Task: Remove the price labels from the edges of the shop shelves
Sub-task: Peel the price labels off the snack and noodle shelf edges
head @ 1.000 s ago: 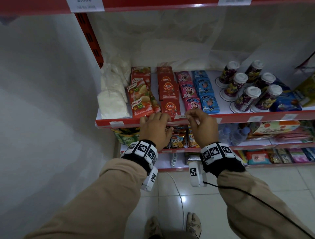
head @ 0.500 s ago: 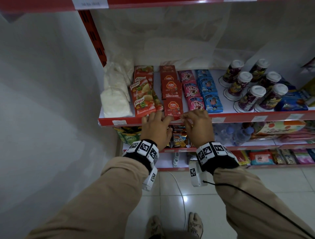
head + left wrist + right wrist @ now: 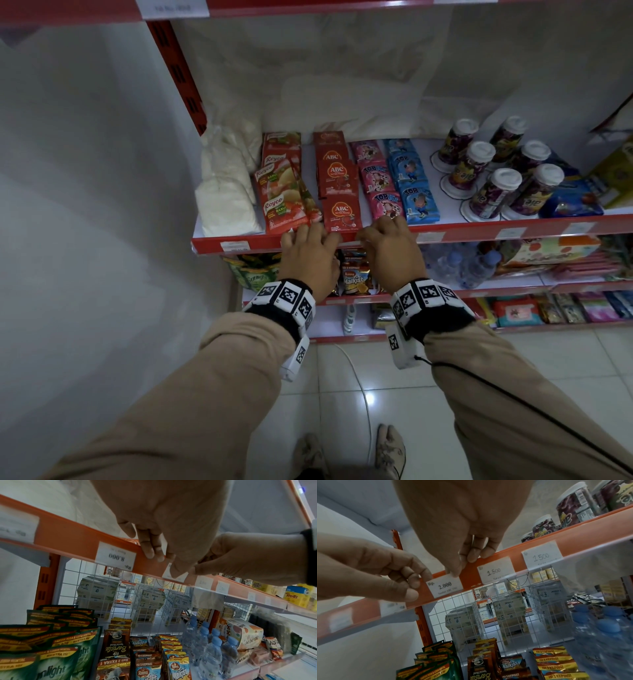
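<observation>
A white price label reading Rp. 2.000 [image 3: 444, 586] sits in the red shelf edge [image 3: 472, 236] below the ABC sachets [image 3: 340, 214]. My right hand [image 3: 464, 563] pinches its top right corner, thumb on the paper and fingers on the strip's top. My left hand [image 3: 412, 586] grips the shelf edge just left of the label, fingers curled. In the head view the left hand [image 3: 308, 240] and right hand [image 3: 373, 240] sit side by side and hide most of the label. The left wrist view shows the right hand [image 3: 197, 566] at the label [image 3: 173, 574].
More labels sit along the same edge: an 8.000 label [image 3: 115, 557] to the left and two 1.500 labels [image 3: 496, 569] [image 3: 541, 555] to the right. Sachets, flour bags [image 3: 226, 202] and jars [image 3: 496, 181] fill the shelf. Water bottles [image 3: 472, 267] stand below. A white wall [image 3: 85, 205] lies left.
Both hands stay at the same label. The left hand's fingers have slid up a little onto the shelf edge, and the right hand's fingers have settled lower on the strip.
</observation>
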A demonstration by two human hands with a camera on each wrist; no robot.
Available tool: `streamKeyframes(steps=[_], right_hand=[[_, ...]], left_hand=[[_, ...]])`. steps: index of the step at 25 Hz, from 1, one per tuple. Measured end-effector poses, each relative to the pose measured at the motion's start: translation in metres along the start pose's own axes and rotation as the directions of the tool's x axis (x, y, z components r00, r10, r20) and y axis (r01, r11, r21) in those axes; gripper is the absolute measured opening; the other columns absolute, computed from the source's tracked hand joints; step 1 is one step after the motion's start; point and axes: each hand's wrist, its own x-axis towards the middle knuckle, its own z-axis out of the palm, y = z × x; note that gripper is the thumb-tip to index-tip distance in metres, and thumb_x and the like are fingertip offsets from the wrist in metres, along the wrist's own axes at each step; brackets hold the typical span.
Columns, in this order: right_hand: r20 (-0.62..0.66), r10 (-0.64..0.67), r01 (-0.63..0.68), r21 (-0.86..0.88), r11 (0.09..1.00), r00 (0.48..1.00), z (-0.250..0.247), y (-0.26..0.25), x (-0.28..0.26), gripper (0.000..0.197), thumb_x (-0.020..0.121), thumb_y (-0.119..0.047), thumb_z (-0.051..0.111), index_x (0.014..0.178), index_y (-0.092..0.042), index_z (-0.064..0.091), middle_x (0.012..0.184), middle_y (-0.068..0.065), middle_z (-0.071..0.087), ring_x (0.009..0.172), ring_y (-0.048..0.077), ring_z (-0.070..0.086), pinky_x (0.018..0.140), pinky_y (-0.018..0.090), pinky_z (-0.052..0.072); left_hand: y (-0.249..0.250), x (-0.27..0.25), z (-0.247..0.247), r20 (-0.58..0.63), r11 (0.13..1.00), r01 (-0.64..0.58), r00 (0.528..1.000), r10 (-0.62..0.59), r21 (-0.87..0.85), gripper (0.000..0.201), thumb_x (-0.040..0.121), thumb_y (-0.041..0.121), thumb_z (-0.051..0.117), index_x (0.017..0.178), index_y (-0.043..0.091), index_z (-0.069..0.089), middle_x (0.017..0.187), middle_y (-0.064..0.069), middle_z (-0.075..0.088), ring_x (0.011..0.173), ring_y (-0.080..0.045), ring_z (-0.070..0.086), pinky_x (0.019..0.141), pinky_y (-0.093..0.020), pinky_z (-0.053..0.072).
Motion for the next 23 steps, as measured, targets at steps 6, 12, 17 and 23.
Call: streamKeyframes(steps=[6,12,17,23], right_hand=[[0.017,-0.002,0.003,-0.034,0.999,1.0,-0.001,-0.002,-0.005,0.023,0.084,-0.005,0.056,0.104,-0.008,0.066,0.103,0.016,0.061,0.099,0.034,0.047,0.079,0.041,0.042],[-0.01,-0.025,0.025,0.007,1.0,1.0,-0.005,-0.002,-0.006,0.032,0.076,-0.003,0.059,0.106,-0.01,0.066,0.102,0.014,0.062,0.096,0.034,0.049,0.078,0.04,0.043],[-0.066,-0.028,0.032,0.063,0.998,0.997,-0.001,-0.01,-0.004,0.028,0.071,-0.005,0.063,0.1,-0.008,0.066,0.102,0.016,0.057,0.093,0.034,0.05,0.075,0.04,0.045],[0.023,-0.092,0.091,0.043,0.995,0.995,0.004,-0.036,0.004,0.028,0.073,-0.017,0.065,0.1,-0.008,0.064,0.103,0.015,0.058,0.095,0.034,0.051,0.075,0.04,0.041]], left_hand=[[0.0,-0.001,0.002,0.003,1.0,-0.014,1.0,0.014,0.008,0.041,0.086,0.038,0.053,0.125,0.026,0.047,0.125,-0.003,0.043,0.117,-0.025,0.038,0.093,-0.042,0.029],[-0.002,-0.005,0.001,-0.054,0.999,-0.003,0.999,0.001,-0.049,0.04,0.084,0.035,0.054,0.122,0.026,0.046,0.12,0.003,0.047,0.112,-0.02,0.043,0.09,-0.039,0.031],[-0.021,-0.014,0.0,-0.077,1.0,-0.014,0.997,0.013,-0.006,0.041,0.084,0.035,0.056,0.123,0.023,0.049,0.118,0.001,0.051,0.108,-0.022,0.045,0.086,-0.04,0.029],[-0.048,-0.036,0.0,0.001,0.996,0.083,0.997,-0.083,0.038,0.061,0.085,0.035,0.053,0.141,0.019,0.038,0.132,-0.001,0.045,0.118,-0.023,0.041,0.092,-0.042,0.031]])
